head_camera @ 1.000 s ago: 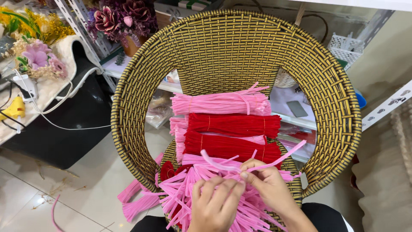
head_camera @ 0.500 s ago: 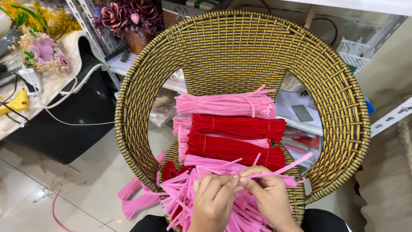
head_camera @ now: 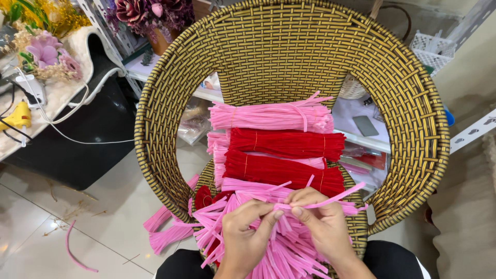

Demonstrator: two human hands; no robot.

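Pink pipe cleaner (head_camera: pixel 323 200) btwn both hands, long axis left-right, tip upper-right.

This looks like a craft workshop where flowers get made. Bundles of pink and red fuzzy craft stems (head_camera: pixel 279 139) lie on a woven chair (head_camera: pixel 289 46). Far left of the hands, made flowers (head_camera: pixel 44 51) and a yellow glue gun (head_camera: pixel 18 116) sit on a surface (head_camera: pixel 31 139).

Just one camera here, strapped to the person's head and tilted steeply down, so there's no second view to overlap with. It faces forward over their lap into the wicker chair (head_camera: pixel 289 57), close enough that the chair back fills most of the width. Both hands, left hand (head_camera: pixel 245 235) and right hand (head_camera: pixel 320 222), sit at the bottom edge, very near the lens. Tiled floor (head_camera: pixel 46 227) shows at left.
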